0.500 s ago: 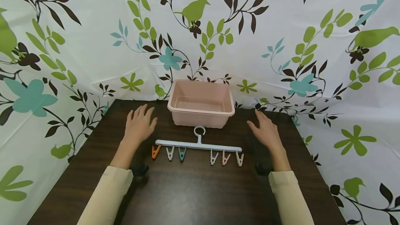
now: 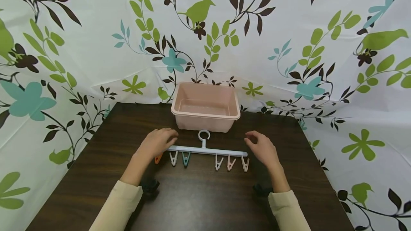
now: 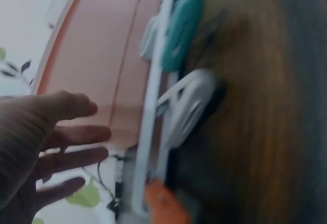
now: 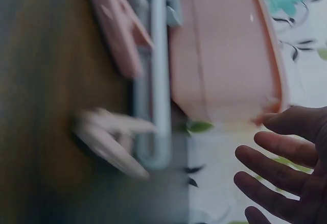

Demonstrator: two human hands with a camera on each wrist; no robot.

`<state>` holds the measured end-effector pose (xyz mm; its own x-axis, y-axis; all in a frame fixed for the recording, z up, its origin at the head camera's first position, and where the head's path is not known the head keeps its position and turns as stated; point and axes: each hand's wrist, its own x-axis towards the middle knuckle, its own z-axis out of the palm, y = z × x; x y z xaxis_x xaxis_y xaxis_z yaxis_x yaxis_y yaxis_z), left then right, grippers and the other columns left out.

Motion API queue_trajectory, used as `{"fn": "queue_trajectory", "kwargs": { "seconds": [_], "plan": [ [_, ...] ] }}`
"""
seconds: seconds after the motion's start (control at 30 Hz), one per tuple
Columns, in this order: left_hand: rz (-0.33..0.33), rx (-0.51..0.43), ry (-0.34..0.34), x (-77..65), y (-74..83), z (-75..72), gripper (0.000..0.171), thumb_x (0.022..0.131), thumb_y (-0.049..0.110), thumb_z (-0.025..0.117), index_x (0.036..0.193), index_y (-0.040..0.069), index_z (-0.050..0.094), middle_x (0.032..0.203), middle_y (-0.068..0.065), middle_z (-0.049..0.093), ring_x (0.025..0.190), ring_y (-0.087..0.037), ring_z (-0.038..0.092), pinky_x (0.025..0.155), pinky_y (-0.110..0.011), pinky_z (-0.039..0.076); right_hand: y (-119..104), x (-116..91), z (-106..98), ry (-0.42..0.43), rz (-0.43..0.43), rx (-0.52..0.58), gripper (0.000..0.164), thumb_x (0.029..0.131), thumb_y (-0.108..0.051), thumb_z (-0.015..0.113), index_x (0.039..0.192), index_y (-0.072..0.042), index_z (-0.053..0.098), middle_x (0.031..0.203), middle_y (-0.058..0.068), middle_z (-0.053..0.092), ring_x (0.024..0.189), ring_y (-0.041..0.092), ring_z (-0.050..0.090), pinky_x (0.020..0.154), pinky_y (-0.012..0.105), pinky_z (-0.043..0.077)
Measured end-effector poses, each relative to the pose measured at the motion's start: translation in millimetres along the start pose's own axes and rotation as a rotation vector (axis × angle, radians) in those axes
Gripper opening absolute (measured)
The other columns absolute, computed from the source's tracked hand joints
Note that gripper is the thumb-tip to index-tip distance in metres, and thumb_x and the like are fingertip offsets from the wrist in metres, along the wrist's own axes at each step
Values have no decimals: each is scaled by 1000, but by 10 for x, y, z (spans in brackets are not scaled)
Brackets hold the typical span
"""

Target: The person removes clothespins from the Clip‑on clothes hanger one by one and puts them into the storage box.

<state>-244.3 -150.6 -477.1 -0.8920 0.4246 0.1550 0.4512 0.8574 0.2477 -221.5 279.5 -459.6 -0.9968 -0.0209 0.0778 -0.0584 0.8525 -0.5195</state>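
A pale blue-white hanger (image 2: 221, 152) lies across the table, its ring-shaped hook pointing at a pink bin (image 2: 205, 121). Along the bar's near side are clothespins: orange (image 2: 157, 159), white (image 2: 173, 159) and teal (image 2: 186, 160) on the left, white (image 2: 218, 164), pink (image 2: 229, 164) and pale pink (image 2: 245, 165) on the right. My left hand (image 2: 156, 143) hovers by the bar's left end, partly covering the orange clothespin in the head view; in the left wrist view its loosely bent fingers (image 3: 76, 157) hold nothing. Just off the right end is my right hand (image 2: 264, 149), fingers (image 4: 273, 170) spread, holding nothing.
The dark wood table (image 2: 205, 199) carries the bin at its back edge, behind the hanger. A white cloth (image 2: 106, 63) printed with leaves, birds and flowers hangs round the back and sides. Dark wrist-worn devices (image 2: 150, 185) sit under the wrists.
Both hands have come inward and nearer to me, from beside the bin to the hanger's two ends. Their fingers bend more now. Hanger, clothespins and bin stay in place.
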Motion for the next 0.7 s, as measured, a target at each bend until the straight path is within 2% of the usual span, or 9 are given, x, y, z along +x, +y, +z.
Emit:
{"fn": "queue_trajectory", "kwargs": {
  "seconds": [0.1, 0.2, 0.27, 0.33, 0.4, 0.5, 0.57, 0.7],
  "plan": [
    [9, 42, -2, -2, 77, 81, 16, 105, 27, 72, 117, 17, 78, 114, -2, 78, 110, -27, 75, 97, -57, 57, -42, -12, 156, -22, -9, -8, 37, 105, -36, 69, 136, -16, 73, 136, 10, 75, 122, 37, 71, 96, 63, 53],
    [-3, 61, -11, -8, 129, 143, 14, 104, 29, 73, 113, 19, 78, 112, 0, 79, 109, -27, 75, 98, -56, 57, -79, -25, 272, -45, -15, -17, 36, 103, -34, 72, 134, -17, 74, 136, 10, 75, 103, 32, 74, 83, 54, 56],
    [0, 51, -29, -6, 147, 178, 12, 104, 29, 73, 112, 20, 78, 111, 1, 78, 108, -26, 75, 98, -56, 57, -103, -30, 327, -64, -21, -27, 35, 103, -33, 73, 134, -17, 75, 137, 11, 74, 87, 28, 70, 73, 47, 54],
    [6, 32, -55, 0, 158, 207, 13, 104, 29, 74, 113, 20, 77, 111, 1, 78, 108, -26, 74, 98, -55, 57, -127, -37, 365, -82, -30, -41, 34, 102, -32, 75, 133, -17, 76, 138, 12, 73, 78, 26, 65, 68, 44, 51],
    [21, 24, -72, 5, 162, 237, 14, 104, 29, 74, 115, 21, 77, 112, 1, 78, 108, -25, 74, 97, -54, 57, -150, -42, 394, -93, -48, -56, 33, 101, -32, 77, 131, -18, 77, 138, 13, 73, 83, 28, 68, 72, 48, 55],
    [49, 29, -58, -3, 178, 262, 16, 104, 31, 74, 116, 21, 78, 114, 2, 78, 109, -23, 74, 96, -53, 58, -176, -49, 432, -106, -84, -79, 31, 100, -32, 78, 129, -19, 79, 137, 12, 74, 108, 35, 72, 89, 57, 58],
    [77, 40, -15, -9, 213, 246, 15, 105, 31, 73, 115, 22, 78, 113, 3, 78, 108, -22, 74, 95, -51, 58, -189, -54, 454, -115, -100, -86, 31, 100, -32, 79, 128, -20, 79, 135, 11, 75, 121, 40, 69, 96, 62, 56],
    [144, 47, 119, 2, 323, 120, 14, 106, 31, 71, 114, 23, 80, 110, 5, 79, 105, -20, 75, 92, -49, 59, -209, -48, 499, -117, -104, -90, 30, 99, -32, 80, 127, -20, 80, 132, 9, 76, 121, 38, 71, 96, 60, 57]
  ]
}}
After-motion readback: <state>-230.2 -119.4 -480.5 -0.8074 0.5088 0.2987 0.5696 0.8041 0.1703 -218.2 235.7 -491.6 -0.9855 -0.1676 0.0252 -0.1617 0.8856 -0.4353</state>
